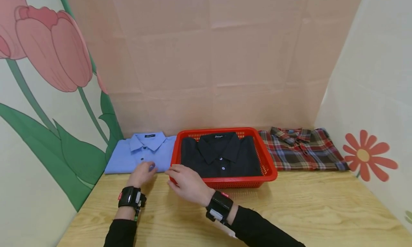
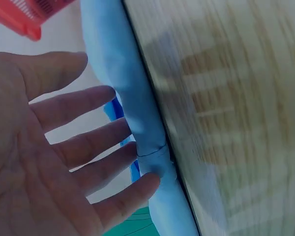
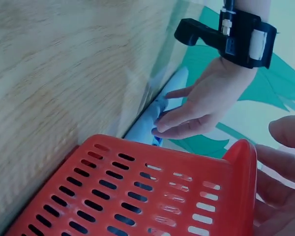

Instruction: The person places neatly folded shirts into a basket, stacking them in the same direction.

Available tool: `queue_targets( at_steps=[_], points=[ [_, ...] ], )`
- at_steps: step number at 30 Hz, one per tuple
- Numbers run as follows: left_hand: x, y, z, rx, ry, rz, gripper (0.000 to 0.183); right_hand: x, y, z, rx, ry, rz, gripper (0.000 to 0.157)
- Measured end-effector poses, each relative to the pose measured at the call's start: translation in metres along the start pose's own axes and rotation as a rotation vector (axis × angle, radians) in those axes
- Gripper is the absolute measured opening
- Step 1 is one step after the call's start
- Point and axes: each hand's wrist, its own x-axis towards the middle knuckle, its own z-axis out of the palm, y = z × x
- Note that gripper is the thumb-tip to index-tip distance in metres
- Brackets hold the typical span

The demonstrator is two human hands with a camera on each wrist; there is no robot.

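Observation:
My left hand (image 1: pixel 141 173) is at the front edge of a folded light blue shirt (image 1: pixel 120 156), fingers extended and spread. In the left wrist view, its fingertips (image 2: pixel 146 183) lie right at the shirt's folded edge (image 2: pixel 132 88). At the front left corner of a red plastic basket (image 1: pixel 231 180), my right hand (image 1: pixel 190 185) has its fingers loosely bent over the rim. The right wrist view shows that hand (image 3: pixel 282 189) beside the basket's corner, its fingers partly hidden by the rim. A folded black shirt (image 1: pixel 206 166) lies inside the basket, collar toward the back.
To the basket's right lies a folded plaid shirt (image 1: pixel 305 154). All stand along the back of a wooden table (image 1: pixel 322 207), close to a pinkish backdrop (image 1: pixel 209 72). Flower-printed panels (image 1: pixel 357 86) flank the table on both sides.

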Motion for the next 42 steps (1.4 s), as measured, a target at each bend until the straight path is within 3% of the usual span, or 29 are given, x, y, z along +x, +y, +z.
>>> queue_targets(
  at_steps=[5,9,17,25,30,36,42],
  points=[
    [-0.001,-0.003,0.0,0.032,-0.012,0.0,0.04,0.002,-0.008,0.004,-0.003,0.061,-0.182,0.027],
    [-0.006,-0.005,-0.005,0.094,-0.011,-0.047,0.045,0.002,-0.017,0.008,-0.04,0.046,-0.287,0.027],
    [-0.009,-0.012,-0.005,0.086,-0.133,-0.167,0.059,-0.003,-0.03,0.02,-0.11,-0.098,-0.325,0.03],
    [-0.006,-0.018,-0.001,0.133,-0.146,-0.185,0.057,-0.005,-0.031,0.036,-0.065,-0.217,-0.22,0.038],
    [-0.006,-0.019,-0.001,0.138,-0.113,-0.191,0.052,-0.004,-0.032,0.044,-0.009,-0.278,-0.078,0.052],
    [-0.005,-0.015,-0.004,0.155,-0.081,-0.205,0.048,-0.002,-0.031,0.054,0.019,-0.272,0.058,0.062],
    [-0.011,-0.01,-0.009,0.178,-0.058,-0.196,0.046,0.0,-0.036,0.062,0.133,-0.369,0.231,0.07]
  ],
)
